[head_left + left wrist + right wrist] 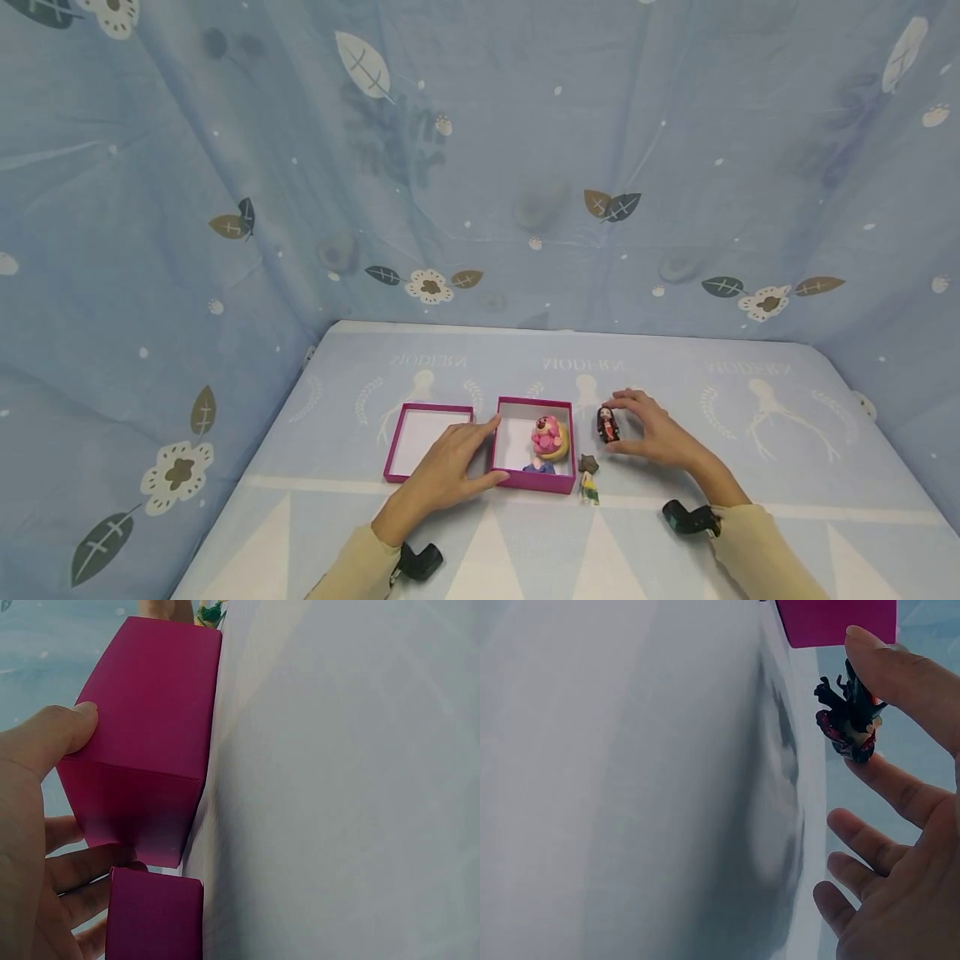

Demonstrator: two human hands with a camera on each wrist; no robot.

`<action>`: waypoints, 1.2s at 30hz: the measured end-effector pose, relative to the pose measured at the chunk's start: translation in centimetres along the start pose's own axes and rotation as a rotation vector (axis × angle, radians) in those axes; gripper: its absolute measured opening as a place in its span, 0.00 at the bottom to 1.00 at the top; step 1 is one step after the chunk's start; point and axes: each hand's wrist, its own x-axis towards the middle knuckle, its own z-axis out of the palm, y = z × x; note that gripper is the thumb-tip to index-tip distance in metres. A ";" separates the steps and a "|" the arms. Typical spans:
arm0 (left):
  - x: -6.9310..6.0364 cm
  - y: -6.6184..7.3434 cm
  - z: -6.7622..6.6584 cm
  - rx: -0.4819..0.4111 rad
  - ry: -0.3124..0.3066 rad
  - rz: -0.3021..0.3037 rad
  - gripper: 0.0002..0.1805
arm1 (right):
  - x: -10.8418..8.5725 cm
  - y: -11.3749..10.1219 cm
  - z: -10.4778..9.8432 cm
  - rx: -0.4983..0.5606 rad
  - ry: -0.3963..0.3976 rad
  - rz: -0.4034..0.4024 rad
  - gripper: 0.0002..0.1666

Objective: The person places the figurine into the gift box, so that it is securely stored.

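Between thumb and index finger, my right hand (660, 437) pinches a small dark-haired figurine (608, 425) in black and red; the right wrist view shows this figurine (851, 712) above the table surface. My left hand (450, 462) holds the left side of an open magenta box (536, 481). In the left wrist view its thumb presses the front wall of the box (150, 697), and its other fingers lie along the left wall. Inside the box are a pink bear figurine (547, 435) with a yellow part and a blue-purple figurine (538, 467), partly hidden by the front wall.
A magenta box lid or second tray (392, 450) lies left of the box, partly behind my left hand. Another small figurine (588, 482), brown on top with yellow and green below, lies by the box's right front corner. Blue patterned cloth (480, 167) hangs behind the table (750, 450).
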 end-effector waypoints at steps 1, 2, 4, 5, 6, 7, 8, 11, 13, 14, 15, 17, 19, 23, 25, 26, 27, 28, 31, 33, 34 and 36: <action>0.0 0.0 0.0 0.001 0.001 0.000 0.45 | 0.0 0.0 -0.1 0.000 -0.001 -0.003 0.41; 0.0 0.0 0.0 0.000 0.000 -0.003 0.45 | 0.0 -0.1 -0.2 -0.002 0.001 -0.007 0.41; 0.0 0.0 0.0 -0.004 0.003 -0.001 0.45 | 0.1 -0.2 -0.4 -0.002 0.001 -0.016 0.41; 0.0 0.0 0.0 -0.004 0.004 -0.001 0.45 | 0.1 -0.3 -0.4 -0.002 0.002 -0.019 0.41; 0.0 0.0 0.0 -0.004 0.006 0.000 0.45 | 0.2 -0.4 -0.5 -0.003 0.001 -0.022 0.41; 0.0 -0.1 0.1 -0.004 0.008 0.002 0.45 | 0.2 -0.5 -0.6 -0.002 0.002 -0.024 0.41; 0.0 -0.1 0.1 -0.005 0.009 0.004 0.45 | 0.2 -0.6 -0.7 -0.001 0.003 -0.024 0.41; 0.0 -0.2 0.2 -0.003 0.008 0.007 0.45 | 0.4 -0.9 -0.8 0.005 0.006 -0.031 0.41; 0.0 -0.2 0.2 -0.006 0.007 0.008 0.45 | 0.5 -1.0 -0.8 0.012 0.007 -0.035 0.40; 0.0 -0.3 0.2 -0.007 0.006 0.007 0.45 | 0.6 -1.1 -0.8 0.016 0.008 -0.035 0.40; 0.0 -0.3 0.2 -0.008 0.005 0.006 0.45 | 0.7 -1.2 -0.9 0.017 0.007 -0.034 0.40; 0.0 -0.2 0.2 -0.007 0.003 0.005 0.45 | 0.8 -1.5 -0.9 0.017 0.001 -0.033 0.41; 0.0 -0.2 0.2 -0.001 0.002 0.005 0.45 | 1.0 -1.8 -1.0 0.018 0.000 -0.030 0.41; 0.0 -0.2 0.2 0.010 0.006 0.012 0.45 | 1.4 -2.4 -1.2 0.027 0.002 -0.043 0.41; 0.0 -0.2 0.2 0.011 0.008 0.012 0.45 | 1.6 -2.7 -1.3 0.037 0.004 -0.051 0.41; 0.0 -0.2 0.2 0.007 0.004 0.008 0.45 | 1.7 -2.7 -1.3 0.041 0.002 -0.053 0.41; 0.0 -0.3 0.3 0.004 -0.002 0.002 0.45 | 1.8 -2.9 -1.3 0.043 0.000 -0.055 0.41; 0.0 -0.2 0.3 0.001 -0.005 -0.003 0.45 | 1.9 -3.0 -1.3 0.045 -0.002 -0.056 0.41; 0.0 -0.2 0.2 -0.010 -0.012 -0.013 0.45 | 2.1 -3.2 -1.1 0.049 -0.009 -0.058 0.41; 0.0 -0.2 0.2 -0.006 -0.007 -0.007 0.45 | 2.2 -3.5 -1.0 0.051 -0.010 -0.058 0.40; 0.0 -0.2 0.2 -0.002 0.001 0.000 0.45 | 2.2 -3.6 -0.9 0.050 -0.009 -0.061 0.40; 0.0 -0.2 0.3 0.008 0.011 0.013 0.45 | 2.2 -3.9 -0.9 0.054 -0.008 -0.072 0.39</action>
